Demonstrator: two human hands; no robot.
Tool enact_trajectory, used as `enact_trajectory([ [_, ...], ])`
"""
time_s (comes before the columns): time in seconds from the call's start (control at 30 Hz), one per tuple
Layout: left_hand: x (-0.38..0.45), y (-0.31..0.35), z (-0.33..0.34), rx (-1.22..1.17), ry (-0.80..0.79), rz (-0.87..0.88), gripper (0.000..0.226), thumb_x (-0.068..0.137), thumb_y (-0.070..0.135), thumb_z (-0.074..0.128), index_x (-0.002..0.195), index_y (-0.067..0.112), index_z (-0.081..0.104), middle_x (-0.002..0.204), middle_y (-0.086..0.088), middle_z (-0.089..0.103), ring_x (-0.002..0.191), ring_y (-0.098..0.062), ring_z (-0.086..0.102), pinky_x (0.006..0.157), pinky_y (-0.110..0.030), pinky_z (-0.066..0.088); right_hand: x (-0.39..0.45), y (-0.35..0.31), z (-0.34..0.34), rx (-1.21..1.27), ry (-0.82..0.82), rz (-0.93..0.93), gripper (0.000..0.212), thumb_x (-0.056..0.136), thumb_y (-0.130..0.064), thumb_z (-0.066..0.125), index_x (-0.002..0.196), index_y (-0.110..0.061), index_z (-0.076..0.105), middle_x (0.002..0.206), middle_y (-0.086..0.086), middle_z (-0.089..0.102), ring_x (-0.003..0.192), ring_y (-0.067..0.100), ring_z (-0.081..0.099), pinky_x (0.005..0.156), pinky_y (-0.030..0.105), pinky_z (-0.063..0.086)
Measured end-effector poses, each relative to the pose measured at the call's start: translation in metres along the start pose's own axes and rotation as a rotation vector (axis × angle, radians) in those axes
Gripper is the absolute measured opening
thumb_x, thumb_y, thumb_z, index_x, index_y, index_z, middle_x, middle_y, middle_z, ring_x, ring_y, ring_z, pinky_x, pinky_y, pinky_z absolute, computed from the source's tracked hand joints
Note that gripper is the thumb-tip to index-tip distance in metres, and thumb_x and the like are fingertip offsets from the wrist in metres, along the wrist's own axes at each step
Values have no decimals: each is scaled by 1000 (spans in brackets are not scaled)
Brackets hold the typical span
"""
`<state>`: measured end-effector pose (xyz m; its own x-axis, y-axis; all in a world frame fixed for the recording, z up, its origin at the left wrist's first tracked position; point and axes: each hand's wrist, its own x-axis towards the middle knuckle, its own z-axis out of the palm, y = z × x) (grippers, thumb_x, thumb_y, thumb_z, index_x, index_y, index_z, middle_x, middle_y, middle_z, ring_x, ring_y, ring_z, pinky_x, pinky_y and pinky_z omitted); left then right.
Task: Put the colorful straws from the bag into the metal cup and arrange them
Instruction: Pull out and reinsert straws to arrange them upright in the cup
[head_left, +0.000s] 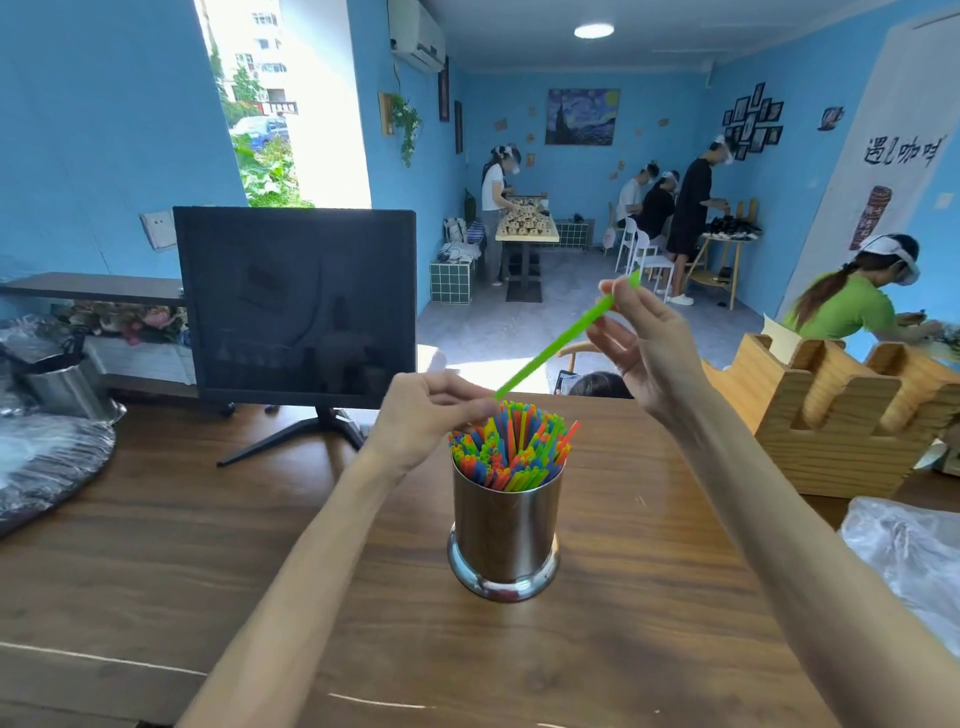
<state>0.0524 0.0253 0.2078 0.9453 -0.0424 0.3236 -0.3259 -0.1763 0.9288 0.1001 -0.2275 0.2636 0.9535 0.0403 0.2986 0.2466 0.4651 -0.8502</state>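
A metal cup (505, 525) stands upright near the middle of the wooden table (208, 545), packed with colorful straws (511, 447) in orange, blue, green and yellow, too many and too crowded to count; their tips fan out above the rim. One single green straw (558, 343) is lifted clear of the bundle, slanting from just above the cup's far rim up to the right. The right hand (644, 348) is raised above and behind the cup, palm turned toward the camera, pinching the straw's upper end between thumb and fingertips. The left hand (434, 415) hovers at the cup's left rim, its fingers curled down onto the straw tips; whether it actually grasps any is unclear. A crinkled clear plastic bag (909, 561) lies at the table's right edge, its contents not discernible. A second metal cup (65, 387) sits far left, beside one dark monitor (296, 306), and one wooden holder (852, 415) stands at right.
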Motion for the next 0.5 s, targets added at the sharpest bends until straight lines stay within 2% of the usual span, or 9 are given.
enact_trajectory([
  [0.07, 1, -6, 6, 138, -13, 58, 14, 75, 17, 90, 79, 27, 81, 81, 1, 78, 73, -9, 73, 67, -20, 57, 3, -3, 9, -129, -4, -79, 16, 91, -26, 71, 96, -12, 76, 87, 0, 74, 80, 18, 73, 72, 26, 60],
  [0.17, 4, -14, 11, 264, 64, 97, 8, 80, 29, 88, 82, 32, 81, 74, 16, 73, 67, 2, 63, 60, -13, 49, 4, -5, 16, -338, 17, -261, 13, 97, -15, 68, 110, -13, 72, 90, 6, 73, 79, 22, 75, 71, 32, 62],
  [0.3, 7, -23, 10, 287, 159, 54, 14, 90, 25, 78, 86, 38, 76, 80, 20, 72, 80, 7, 64, 62, -7, 48, 0, 8, 17, -668, -15, -459, 39, 95, -12, 71, 130, -26, 59, 92, 11, 70, 74, 22, 75, 63, 29, 62],
  [0.4, 10, -27, 12, 311, 156, 7, 16, 94, 22, 73, 91, 37, 76, 90, 16, 73, 83, 5, 65, 62, -8, 49, -8, 28, 14, -846, -75, -478, 32, 94, -19, 73, 121, -30, 61, 90, 6, 69, 70, 18, 74, 62, 33, 62],
  [0.43, 11, -28, 12, 315, 150, -10, 14, 95, 22, 72, 94, 35, 77, 92, 14, 73, 85, 0, 66, 66, -11, 50, -10, 35, 13, -907, -100, -459, 24, 93, -23, 74, 114, -29, 64, 88, 0, 69, 69, 15, 73, 63, 34, 62],
  [0.5, 14, -31, 11, 307, 148, -34, 12, 96, 21, 71, 97, 31, 78, 95, 10, 75, 91, -6, 68, 75, -21, 54, -13, 49, 10, -1042, -153, -439, 11, 89, -29, 78, 98, -24, 72, 81, -15, 70, 67, 4, 70, 66, 29, 57],
])
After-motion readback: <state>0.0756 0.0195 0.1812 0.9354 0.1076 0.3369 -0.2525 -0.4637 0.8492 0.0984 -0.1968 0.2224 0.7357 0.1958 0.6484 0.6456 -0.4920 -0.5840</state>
